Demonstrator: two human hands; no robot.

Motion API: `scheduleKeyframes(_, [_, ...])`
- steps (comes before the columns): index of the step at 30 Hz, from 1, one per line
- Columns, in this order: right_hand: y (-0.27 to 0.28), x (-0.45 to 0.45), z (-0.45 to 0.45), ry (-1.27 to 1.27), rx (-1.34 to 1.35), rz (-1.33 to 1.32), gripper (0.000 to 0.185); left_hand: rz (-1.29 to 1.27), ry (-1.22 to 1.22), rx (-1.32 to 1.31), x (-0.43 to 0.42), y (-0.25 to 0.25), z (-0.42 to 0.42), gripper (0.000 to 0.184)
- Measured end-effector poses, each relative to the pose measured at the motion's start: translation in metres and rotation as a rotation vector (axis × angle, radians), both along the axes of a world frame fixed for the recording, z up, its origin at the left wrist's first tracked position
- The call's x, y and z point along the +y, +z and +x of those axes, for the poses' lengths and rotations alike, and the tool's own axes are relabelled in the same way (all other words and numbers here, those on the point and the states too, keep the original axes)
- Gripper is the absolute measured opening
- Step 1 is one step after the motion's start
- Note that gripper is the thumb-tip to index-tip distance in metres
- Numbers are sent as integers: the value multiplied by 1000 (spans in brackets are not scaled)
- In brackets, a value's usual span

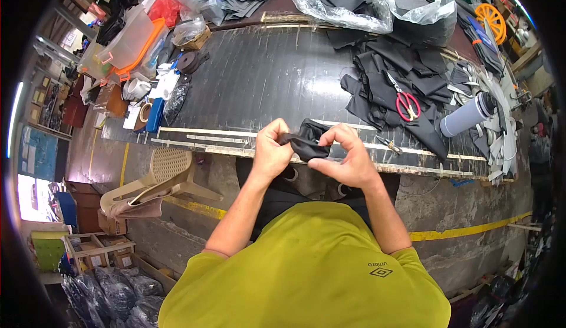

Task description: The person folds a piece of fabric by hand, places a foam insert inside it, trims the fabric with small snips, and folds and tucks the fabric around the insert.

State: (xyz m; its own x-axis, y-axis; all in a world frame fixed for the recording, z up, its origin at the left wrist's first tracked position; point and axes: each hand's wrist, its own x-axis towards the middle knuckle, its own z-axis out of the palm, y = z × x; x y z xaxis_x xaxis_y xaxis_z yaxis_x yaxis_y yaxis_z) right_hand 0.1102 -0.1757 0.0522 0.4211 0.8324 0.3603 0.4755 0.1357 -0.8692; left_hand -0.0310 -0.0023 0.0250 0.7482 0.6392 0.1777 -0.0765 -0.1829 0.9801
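A piece of black fabric (309, 144) is bunched between my two hands, just over the table's front edge. My left hand (272, 151) pinches its left end, fingers closed around the cloth. On the other side, my right hand (348, 156) holds the fabric's right edge between thumb and curled fingers. Part of the cloth is folded over, so its full shape is hidden. To the right, a pile of black fabric pieces (377, 62) lies on the table, with red-handled scissors (407, 105) on top. Small snips (389, 145) rest near the front edge.
A grey-blue bottle (466, 117) lies at the right beside many grey strips (506, 127). Plastic bags of black fabric (348, 15) stand at the back. Plastic boxes (127, 45) and tape rolls (145, 112) sit at the left. A beige chair (168, 166) stands on the floor.
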Motion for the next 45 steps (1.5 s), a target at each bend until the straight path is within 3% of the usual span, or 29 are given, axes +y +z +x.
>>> scheduleKeyframes(3, [4,3,-12,-37,-206,-33,34,31,210,-153,-9,-4,9,31])
scheduleKeyframes(4, [8,6,-17,-68,-133,-9,26,3,266,-197,-14,-2,10,31])
scheduleKeyframes(7, [-18,11,-13,-287,-55,28,20,354,272,-270,-29,4,10,29])
scheduleKeyframes(10, [-24,18,-1,-465,30,225,29,694,-35,-359,-50,3,2,26])
scheduleKeyframes(15, [-39,14,5,-475,-31,354,42,504,-182,-284,-63,-4,-5,15])
scheduleKeyframes(16, [-33,10,6,-476,-117,334,43,170,-78,-252,-61,-4,-4,16])
scheduleKeyframes(18, [-23,5,9,-439,-313,306,42,-177,43,-166,-44,1,5,36])
scheduleKeyframes(19, [-21,6,8,-389,-355,305,41,-191,59,-118,-28,8,13,39])
scheduleKeyframes(21, [-17,8,6,-288,-442,303,39,-447,-312,98,2,11,15,30])
scheduleKeyframes(22, [-17,6,3,-299,-488,230,36,-522,-289,85,-2,15,19,21])
scheduleKeyframes(25, [-19,5,-1,-261,-323,306,35,-665,31,-182,15,15,29,20])
scheduleKeyframes(27, [-23,-12,1,-364,-291,348,31,-752,206,-292,35,14,27,26])
scheduleKeyframes(29, [-29,-21,6,-436,-240,304,28,-630,236,-278,50,16,19,34])
scheduleKeyframes(32, [-22,-20,9,-326,-155,239,22,-293,118,-129,48,19,12,36])
scheduleKeyframes(34, [-12,-14,13,-225,-81,214,37,-332,1,-112,34,25,16,39])
scheduleKeyframes(38, [21,3,11,-39,-66,152,44,-440,-206,-52,16,33,20,40])
scheduleKeyframes(41, [-4,4,14,67,-95,88,32,-510,-108,-134,16,30,21,38])
scheduleKeyframes(42, [-6,8,3,-25,15,195,21,-538,-54,-171,18,26,21,37])
scheduleKeyframes(45, [-18,11,0,-178,-144,344,21,-546,36,-188,12,13,23,36])
